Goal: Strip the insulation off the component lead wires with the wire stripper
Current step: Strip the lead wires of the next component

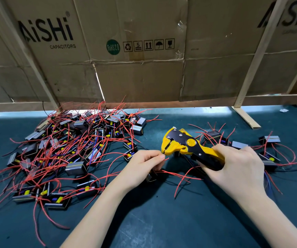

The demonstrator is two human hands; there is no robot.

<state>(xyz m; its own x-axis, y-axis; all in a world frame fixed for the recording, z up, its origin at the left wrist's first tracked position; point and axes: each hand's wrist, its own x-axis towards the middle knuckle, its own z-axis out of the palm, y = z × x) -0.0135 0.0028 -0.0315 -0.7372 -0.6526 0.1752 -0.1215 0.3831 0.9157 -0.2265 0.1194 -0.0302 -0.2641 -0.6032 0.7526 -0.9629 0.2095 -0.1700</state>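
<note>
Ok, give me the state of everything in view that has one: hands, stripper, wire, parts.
Right hand: grip closed round the stripper handles.
Wire stripper: held above the mat, nose pointing left, at the red wire.
Left hand: pinching the red wire at the stripper's nose.
Red wire: held at the stripper's nose; stripped or not, cannot tell.
Left pile of components: heaped, wires tangled.
Right group of components: few, spread apart.
Green mat: lying flat under everything.
</note>
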